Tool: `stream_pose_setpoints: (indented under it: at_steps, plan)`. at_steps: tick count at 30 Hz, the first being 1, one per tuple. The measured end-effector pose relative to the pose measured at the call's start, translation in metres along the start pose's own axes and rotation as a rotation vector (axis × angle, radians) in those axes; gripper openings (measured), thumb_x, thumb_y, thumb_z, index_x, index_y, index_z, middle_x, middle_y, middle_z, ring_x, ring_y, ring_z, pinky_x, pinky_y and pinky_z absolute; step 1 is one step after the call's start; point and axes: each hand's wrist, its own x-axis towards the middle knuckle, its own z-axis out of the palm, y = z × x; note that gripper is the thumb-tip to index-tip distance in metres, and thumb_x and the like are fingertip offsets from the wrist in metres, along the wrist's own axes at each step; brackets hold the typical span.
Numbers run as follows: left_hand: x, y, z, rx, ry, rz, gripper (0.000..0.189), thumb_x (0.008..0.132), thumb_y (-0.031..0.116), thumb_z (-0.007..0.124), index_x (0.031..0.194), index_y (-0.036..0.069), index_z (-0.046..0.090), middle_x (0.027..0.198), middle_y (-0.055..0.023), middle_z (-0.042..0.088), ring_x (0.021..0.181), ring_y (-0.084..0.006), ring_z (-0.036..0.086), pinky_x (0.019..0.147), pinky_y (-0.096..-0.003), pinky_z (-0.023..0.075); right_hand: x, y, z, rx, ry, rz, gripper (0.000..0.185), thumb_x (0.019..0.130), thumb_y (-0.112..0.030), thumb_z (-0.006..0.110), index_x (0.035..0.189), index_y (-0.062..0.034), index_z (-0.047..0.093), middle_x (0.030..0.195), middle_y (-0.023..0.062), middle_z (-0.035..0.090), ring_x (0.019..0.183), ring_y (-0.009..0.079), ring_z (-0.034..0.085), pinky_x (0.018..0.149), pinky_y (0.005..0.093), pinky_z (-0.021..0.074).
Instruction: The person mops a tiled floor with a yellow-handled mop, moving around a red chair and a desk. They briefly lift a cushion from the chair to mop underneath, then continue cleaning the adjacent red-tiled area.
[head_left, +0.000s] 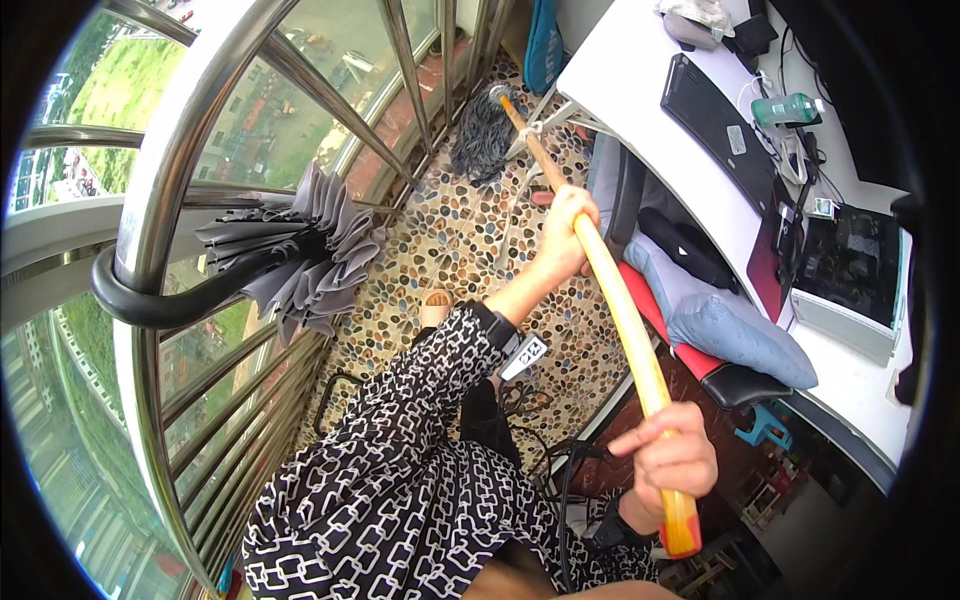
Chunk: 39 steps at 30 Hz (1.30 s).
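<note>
A mop with a grey string head (482, 142) rests on the pebble-patterned floor near the railing's base. Its wooden handle (630, 322) slants from the mop head down towards the lower right of the picture. Around the middle of the handle my left hand (571, 225) is closed. Nearer to me, my right hand (671, 457) grips the handle just above its red-marked end. Both hands are on the one handle, the left one closer to the mop head.
A folded grey umbrella (315, 247) hangs by its black hook on the metal railing (157, 172) at left. At right are a white desk (637, 90) with a laptop (712, 127) and a green bottle (784, 110), and a red-edged chair (656, 315) with cushions. Cables (525, 405) lie near my legs.
</note>
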Motion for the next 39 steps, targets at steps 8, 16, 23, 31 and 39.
stream_pose_setpoints:
  at_steps: [8, 16, 23, 31, 39]
  plan:
    - [0.058, -0.035, -0.019, -0.460, 0.171, -0.071, 0.017, 0.077, -0.011, 0.054, 0.075, 0.005, 0.047, 0.096, -0.0043, 0.041, 0.068, -0.0107, 0.051, 0.059, -0.0220, 0.0475, 0.059, 0.049, 0.036, -0.074, -0.300, -0.016, 0.016, 0.062, 0.001, 0.066, 0.069, -0.0052, 0.053, 0.082, 0.0062, 0.060, 0.082, 0.0282, 0.058, 0.065, 0.0333, 0.0547]
    - [0.045, -0.065, -0.015, -0.447, 0.177, -0.027, 0.012, 0.080, -0.007, 0.052, 0.075, 0.003, 0.048, 0.097, -0.0055, 0.042, 0.070, -0.0121, 0.049, 0.067, -0.0280, 0.0488, 0.028, 0.072, 0.024, -0.160, -0.408, 0.044, 0.018, 0.067, 0.004, 0.065, 0.070, -0.0051, 0.050, 0.094, 0.0092, 0.062, 0.098, 0.0308, 0.054, 0.078, 0.0388, 0.0553]
    - [0.032, -0.075, -0.027, -0.412, 0.187, -0.101, 0.007, 0.084, -0.002, 0.049, 0.077, 0.002, 0.049, 0.099, -0.0076, 0.043, 0.075, -0.0147, 0.051, 0.076, -0.0327, 0.0494, 0.010, 0.075, 0.033, -0.235, -0.437, 0.081, 0.019, 0.069, 0.006, 0.064, 0.075, -0.0044, 0.050, 0.105, 0.0096, 0.058, 0.108, 0.0352, 0.053, 0.089, 0.0477, 0.0514]
    - [0.038, -0.082, -0.018, -0.434, 0.175, 0.013, 0.008, 0.084, -0.001, 0.050, 0.077, 0.002, 0.047, 0.097, -0.0080, 0.043, 0.072, -0.0149, 0.052, 0.079, -0.0359, 0.0504, 0.001, 0.086, 0.034, -0.156, -0.351, 0.073, 0.024, 0.068, 0.011, 0.066, 0.077, -0.0042, 0.049, 0.104, 0.0082, 0.058, 0.110, 0.0362, 0.052, 0.092, 0.0525, 0.0488]
    - [0.107, -0.183, -0.082, -0.583, 0.242, -0.409, 0.008, 0.085, 0.009, 0.050, 0.087, 0.006, 0.057, 0.104, -0.0080, 0.047, 0.074, -0.0105, 0.052, 0.060, -0.0206, 0.0449, 0.034, 0.223, 0.078, -0.292, -0.386, -0.007, 0.017, 0.073, -0.003, 0.063, 0.069, -0.0035, 0.047, 0.099, 0.0116, 0.061, 0.109, 0.0344, 0.054, 0.093, 0.0411, 0.0482]
